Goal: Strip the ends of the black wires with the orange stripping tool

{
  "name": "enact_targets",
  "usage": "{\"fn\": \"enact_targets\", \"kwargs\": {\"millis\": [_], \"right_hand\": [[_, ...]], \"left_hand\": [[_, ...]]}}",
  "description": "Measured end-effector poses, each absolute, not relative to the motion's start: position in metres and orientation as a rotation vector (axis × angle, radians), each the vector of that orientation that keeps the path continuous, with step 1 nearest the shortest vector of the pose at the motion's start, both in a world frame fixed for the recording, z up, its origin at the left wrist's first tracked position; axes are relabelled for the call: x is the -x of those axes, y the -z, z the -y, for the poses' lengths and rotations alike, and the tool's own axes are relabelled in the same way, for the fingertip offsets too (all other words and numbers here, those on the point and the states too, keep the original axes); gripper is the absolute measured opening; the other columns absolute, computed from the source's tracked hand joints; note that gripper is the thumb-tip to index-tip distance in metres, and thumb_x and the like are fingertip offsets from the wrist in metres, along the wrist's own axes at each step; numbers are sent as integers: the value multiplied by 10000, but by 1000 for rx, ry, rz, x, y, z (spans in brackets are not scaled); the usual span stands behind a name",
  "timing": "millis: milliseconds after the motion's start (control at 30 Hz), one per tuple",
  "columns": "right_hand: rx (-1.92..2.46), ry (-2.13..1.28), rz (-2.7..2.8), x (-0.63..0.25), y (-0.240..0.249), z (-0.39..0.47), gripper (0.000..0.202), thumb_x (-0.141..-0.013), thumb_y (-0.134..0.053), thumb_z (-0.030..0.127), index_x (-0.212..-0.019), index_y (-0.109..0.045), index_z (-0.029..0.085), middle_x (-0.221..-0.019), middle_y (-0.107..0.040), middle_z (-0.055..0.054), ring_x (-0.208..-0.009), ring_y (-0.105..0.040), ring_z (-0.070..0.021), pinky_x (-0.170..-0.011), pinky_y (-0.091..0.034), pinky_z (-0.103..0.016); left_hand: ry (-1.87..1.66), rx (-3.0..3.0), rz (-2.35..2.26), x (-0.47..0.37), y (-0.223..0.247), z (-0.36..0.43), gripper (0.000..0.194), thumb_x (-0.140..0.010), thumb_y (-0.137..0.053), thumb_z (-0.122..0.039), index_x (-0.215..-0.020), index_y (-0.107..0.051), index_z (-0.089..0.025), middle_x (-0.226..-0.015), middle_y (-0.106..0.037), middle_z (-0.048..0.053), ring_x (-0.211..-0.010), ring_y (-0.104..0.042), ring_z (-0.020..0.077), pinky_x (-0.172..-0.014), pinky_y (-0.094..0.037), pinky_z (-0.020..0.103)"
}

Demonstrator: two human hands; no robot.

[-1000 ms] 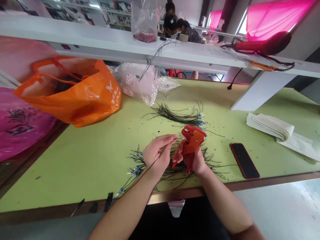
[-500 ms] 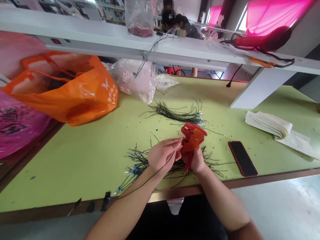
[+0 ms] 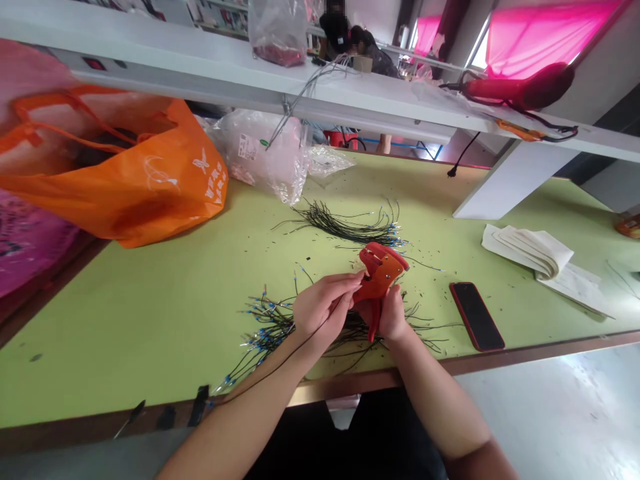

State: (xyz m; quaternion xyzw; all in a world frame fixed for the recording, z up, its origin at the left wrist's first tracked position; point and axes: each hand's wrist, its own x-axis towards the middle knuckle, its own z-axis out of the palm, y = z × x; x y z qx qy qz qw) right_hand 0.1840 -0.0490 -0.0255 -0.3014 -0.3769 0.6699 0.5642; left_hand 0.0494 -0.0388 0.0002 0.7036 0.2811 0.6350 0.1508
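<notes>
My right hand is closed around the handles of a red and orange wire stripper, its head tilted up and to the left. Between the pinched fingers of my left hand runs a thin black wire, its near end at the stripper's jaw. The rest of that wire trails back along my left forearm towards the table's front edge. Beneath both hands lies a pile of black wires with blue ends. Behind the stripper rests a second bundle of black wires, blue-tipped at its right end.
A phone and folded papers lie on the right. An orange bag and clear plastic bags stand at the left and back. A white shelf crosses above the green table. Another person is beyond it.
The whole view has shifted slightly. My hands stay together at the stripper, with the wire still in my left fingers; little else has changed.
</notes>
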Motion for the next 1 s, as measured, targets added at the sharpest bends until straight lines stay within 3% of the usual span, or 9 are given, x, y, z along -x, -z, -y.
{"fn": "enact_targets", "kwargs": {"millis": [100,333,633,900,1000], "right_hand": [[724,-1556,899,-184,24,48,787,-578,-588,986,-836,-613,243,-696,-652,-76,-831,-689,-326,-635,-579,-429],[747,-1459,818,-183,23,49,707,-623,-668,910,-926,-640,271,-768,-675,-79,-929,-688,-346,-665,-601,-449],[766,-1358,794,-185,26,54,652,-643,-706,855,-936,-663,275,-840,-662,-90,-1002,-653,-348,-761,-598,-478],[809,-1303,786,-190,31,57,672,-580,-755,859,-877,-670,262,-803,-639,-70,-764,-633,-289,-752,-597,-470],[826,-1275,794,-189,30,59,672,-587,-749,863,-862,-661,256,-773,-645,-57,-785,-652,-295,-757,-607,-461]], "left_hand": [[-1843,-1960,-790,-52,0,38,215,-924,-678,-100,-1058,-751,-252,-1025,-820,31,-657,-758,107,-630,-622,191],[-1836,-2085,-702,-51,0,37,327,-885,-687,-31,-1118,-721,-257,-1064,-815,32,-938,-794,162,-835,-647,247],[-1867,-2222,-646,-50,-7,41,354,-864,-700,-9,-1129,-697,-246,-1040,-816,51,-906,-799,172,-822,-662,271],[-1909,-2238,-512,-54,-7,46,269,-869,-728,-46,-1087,-706,-201,-1016,-815,67,-923,-795,178,-858,-666,291],[-1907,-2234,-522,-54,-8,48,267,-873,-706,-20,-1077,-697,-193,-1016,-815,65,-932,-793,171,-868,-664,291]]}}
